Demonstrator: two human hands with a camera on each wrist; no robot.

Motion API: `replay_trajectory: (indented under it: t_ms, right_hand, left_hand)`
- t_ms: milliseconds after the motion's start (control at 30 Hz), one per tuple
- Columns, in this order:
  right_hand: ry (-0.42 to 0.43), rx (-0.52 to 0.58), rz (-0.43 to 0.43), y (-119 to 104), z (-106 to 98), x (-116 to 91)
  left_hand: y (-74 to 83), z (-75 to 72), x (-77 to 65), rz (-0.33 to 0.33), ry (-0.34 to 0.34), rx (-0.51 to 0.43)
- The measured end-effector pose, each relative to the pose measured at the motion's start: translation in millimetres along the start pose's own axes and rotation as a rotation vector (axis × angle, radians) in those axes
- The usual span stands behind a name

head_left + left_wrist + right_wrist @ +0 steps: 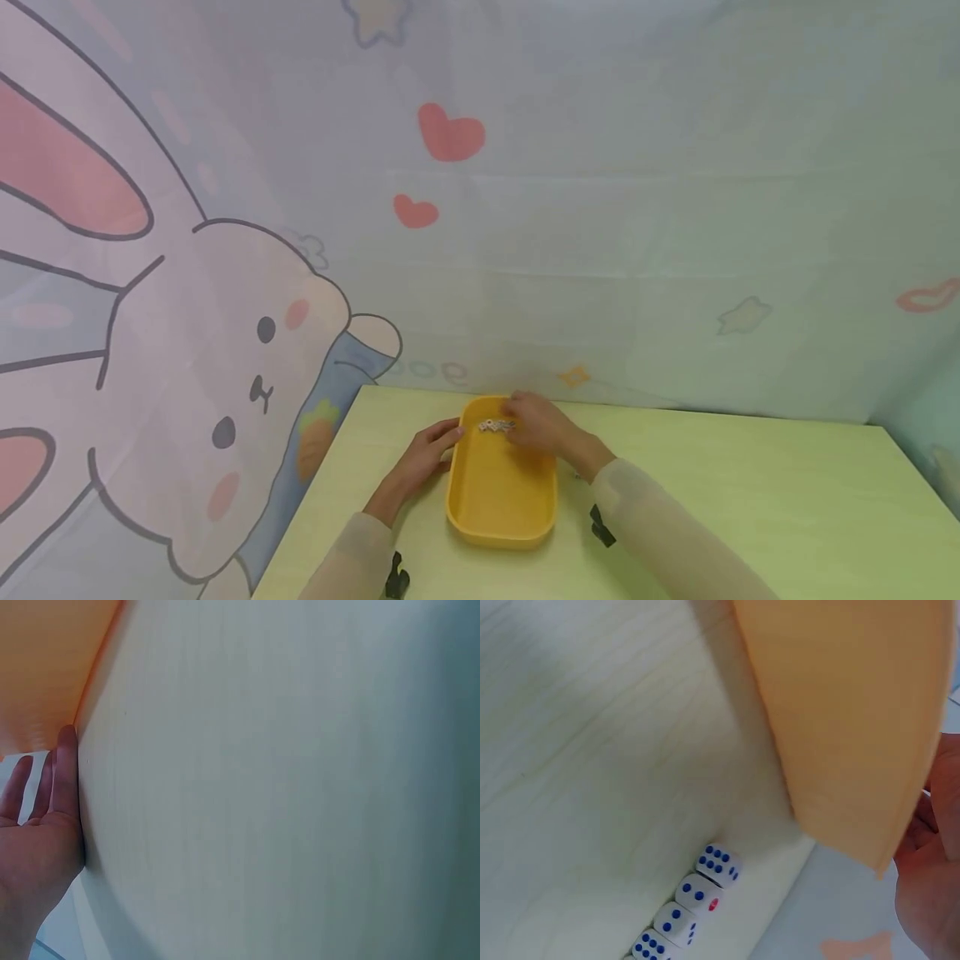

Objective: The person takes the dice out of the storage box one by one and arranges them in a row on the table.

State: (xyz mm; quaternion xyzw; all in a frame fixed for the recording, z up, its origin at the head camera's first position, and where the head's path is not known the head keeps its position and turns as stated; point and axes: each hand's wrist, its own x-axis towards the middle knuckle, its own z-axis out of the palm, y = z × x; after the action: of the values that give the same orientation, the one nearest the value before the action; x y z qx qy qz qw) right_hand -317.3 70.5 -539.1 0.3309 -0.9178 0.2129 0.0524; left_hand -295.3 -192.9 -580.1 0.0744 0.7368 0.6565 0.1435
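Note:
A yellow plastic tray [501,500] lies on the table, with a small cluster of white dice [495,426] inside near its far end. My left hand [426,454] rests against the tray's left side. In the left wrist view its fingers [66,769] look straight and touch the tray wall. Over the far right rim reaches my right hand [542,421], its fingers bent down beside the dice. The tray wall hides those fingertips in the right wrist view, so whether they pinch a die is not visible. Outside the tray, several white dice with blue pips [697,892] stand in a row.
The pale wooden table [720,492] stretches to the right of the tray. Behind it hangs a cloth backdrop [600,208] with hearts, stars and a large rabbit. A dark strap piece [602,527] hangs near the right sleeve, another [397,577] near the left.

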Motion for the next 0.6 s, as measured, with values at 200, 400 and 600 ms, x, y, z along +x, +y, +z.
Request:
replay_trajectory:
  t_ms: [200,400,600]
  right_hand:
    - [0.011,-0.076,0.013,9.8,16.4,-7.8]
    - [0.035,-0.108,0.012,9.9,19.9,-6.2]
    - [-0.006,-0.131,0.056,6.9,19.5,-3.0]
  left_hand:
    - [1.1,4.5,-1.1,0.005,-0.032,-0.023]
    - [3.8,3.2,-1.0,0.014,-0.016,-0.037]
    - [1.1,1.3,1.0,0.003,-0.008,-0.011]
